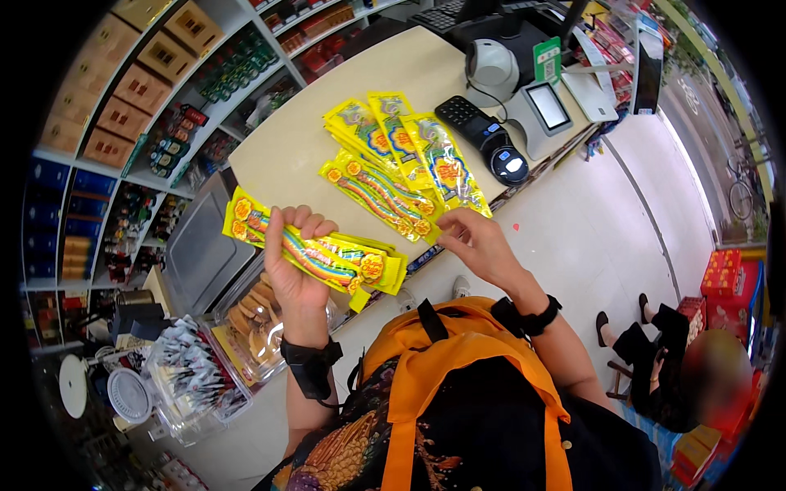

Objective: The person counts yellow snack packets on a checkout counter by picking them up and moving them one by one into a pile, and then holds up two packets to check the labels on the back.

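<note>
My left hand (296,260) is wrapped round a stack of long yellow candy packets (336,258) with rainbow stripes, held over the counter's near edge. More yellow candy packets (381,196) of the striped kind lie on the beige counter (278,147). Beside and behind them are wider yellow candy packets (449,168) with a round red-and-yellow emblem, overlapping one another. My right hand (485,250) is at the near end of the striped packets on the counter, thumb and fingers curled together at a packet's corner. How firmly it grips is partly hidden.
A black card terminal (475,123), a white scanner (491,69) and a small screen stand (544,110) are at the counter's right. Left are a grey lidded bin (209,233), clear food tubs (254,327) and stocked shelves (155,90). A seated person (671,368) is at the right.
</note>
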{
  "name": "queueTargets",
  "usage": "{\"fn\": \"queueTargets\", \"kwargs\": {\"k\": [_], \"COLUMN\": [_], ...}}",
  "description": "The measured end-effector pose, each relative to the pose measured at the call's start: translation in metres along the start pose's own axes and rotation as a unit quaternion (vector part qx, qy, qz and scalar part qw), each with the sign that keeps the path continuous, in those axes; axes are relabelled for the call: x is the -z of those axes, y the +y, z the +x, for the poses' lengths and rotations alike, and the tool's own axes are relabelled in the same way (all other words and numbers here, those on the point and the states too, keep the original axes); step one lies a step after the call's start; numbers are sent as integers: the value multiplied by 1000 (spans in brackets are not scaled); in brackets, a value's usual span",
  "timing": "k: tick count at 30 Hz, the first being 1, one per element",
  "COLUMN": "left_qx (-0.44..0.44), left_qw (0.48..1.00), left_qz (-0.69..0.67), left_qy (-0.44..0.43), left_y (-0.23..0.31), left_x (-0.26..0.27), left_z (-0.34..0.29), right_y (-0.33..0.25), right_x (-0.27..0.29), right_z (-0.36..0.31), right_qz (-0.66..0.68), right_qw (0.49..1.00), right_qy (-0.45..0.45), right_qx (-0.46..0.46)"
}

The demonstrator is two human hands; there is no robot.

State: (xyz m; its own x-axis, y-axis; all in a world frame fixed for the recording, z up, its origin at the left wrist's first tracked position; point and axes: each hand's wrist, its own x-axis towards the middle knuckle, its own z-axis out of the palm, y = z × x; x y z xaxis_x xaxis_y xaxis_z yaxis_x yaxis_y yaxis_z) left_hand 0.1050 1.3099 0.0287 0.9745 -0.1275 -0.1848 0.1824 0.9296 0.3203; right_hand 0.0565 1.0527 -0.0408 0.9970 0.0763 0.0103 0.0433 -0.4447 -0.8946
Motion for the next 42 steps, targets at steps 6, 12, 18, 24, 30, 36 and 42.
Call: {"fn": "queueTargets", "kwargs": {"k": [6, 12, 18, 24, 30, 36, 42], "left_qx": [-100, -110, -76, -31, 18, 83, 157], "left_qw": [993, 990, 996, 997, 977, 970, 977], "left_qz": [-60, -74, -38, 43, 187, 226, 139], "left_qy": [19, 44, 28, 48, 104, 39, -25], "left_y": [44, 53, 44, 24, -29, -75, -93], "left_x": [11, 19, 23, 19, 7, -14, -13], "left_z": [-48, -54, -42, -29, -8, 6, 8], "right_y": [-1, 8, 16, -5, -61, -72, -53], "right_x": [-83, -101, -104, -86, -20, -1, 26], "right_z": [58, 62, 57, 46, 12, -19, -36], "right_qz": [-249, -303, -311, -205, -101, -153, 184], "right_qw": [949, 946, 937, 966, 971, 957, 976], "right_qy": [39, 21, 61, 109, 137, 132, 117], "right_qx": [189, 117, 147, 111, 171, 210, 10]}}
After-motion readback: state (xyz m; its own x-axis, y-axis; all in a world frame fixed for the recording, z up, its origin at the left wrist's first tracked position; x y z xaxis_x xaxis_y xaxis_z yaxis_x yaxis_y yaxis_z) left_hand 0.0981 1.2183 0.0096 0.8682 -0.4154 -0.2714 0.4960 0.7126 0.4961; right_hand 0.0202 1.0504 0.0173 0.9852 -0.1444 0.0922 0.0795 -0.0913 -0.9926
